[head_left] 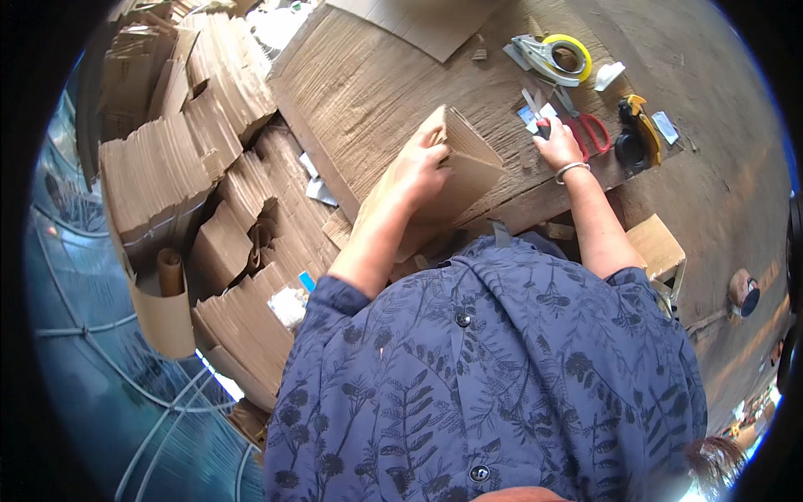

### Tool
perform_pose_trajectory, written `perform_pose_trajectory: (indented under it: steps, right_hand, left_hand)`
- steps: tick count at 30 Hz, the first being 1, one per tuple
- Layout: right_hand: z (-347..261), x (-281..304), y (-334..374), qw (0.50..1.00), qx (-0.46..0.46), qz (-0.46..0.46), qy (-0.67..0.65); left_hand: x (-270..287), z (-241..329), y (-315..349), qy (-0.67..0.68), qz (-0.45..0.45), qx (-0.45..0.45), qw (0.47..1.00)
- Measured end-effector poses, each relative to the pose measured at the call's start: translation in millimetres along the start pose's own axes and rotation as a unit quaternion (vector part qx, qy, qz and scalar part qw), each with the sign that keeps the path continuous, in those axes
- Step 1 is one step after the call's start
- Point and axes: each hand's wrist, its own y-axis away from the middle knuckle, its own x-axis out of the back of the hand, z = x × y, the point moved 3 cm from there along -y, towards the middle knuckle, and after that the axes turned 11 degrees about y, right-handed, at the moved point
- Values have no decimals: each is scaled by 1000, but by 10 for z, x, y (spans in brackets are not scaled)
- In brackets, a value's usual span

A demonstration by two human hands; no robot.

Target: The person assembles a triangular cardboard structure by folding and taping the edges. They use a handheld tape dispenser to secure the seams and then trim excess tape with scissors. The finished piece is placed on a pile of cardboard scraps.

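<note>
The left hand [423, 166] pinched the cardboard [470, 184] while the right hand [560, 145] gripped a tool [544, 128] that, lifted carelessly, might have snagged the scissors [579, 118] just right of that hand.

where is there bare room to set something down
Widest: bare table between its left edge, the flat cardboard sheet and the left hand. Smaller: between the folded cardboard and the tape dispenser. Crowded: around the right hand, near the red-handled scissors and yellow-and-black tool.
</note>
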Motion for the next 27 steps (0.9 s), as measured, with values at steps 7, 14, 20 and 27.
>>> perform_pose_trajectory:
  steps: [7,14,20,27]
  right_hand:
    - [-80,-331,-38,982,141,-67,-109]
    - [-1020,-183,37,872,219,-224,-376]
    - [-1693,375,395,862,286,-193,-371]
    - [-2125,862,815,892,313,-141,-294]
  left_hand:
    - [1009,338,1264,75,132,15,988]
    - [1367,525,2048,164,216,16,962]
    - [1221,431,2388,248,253,-82,931]
    - [1110,252,2579,342,259,-192,883]
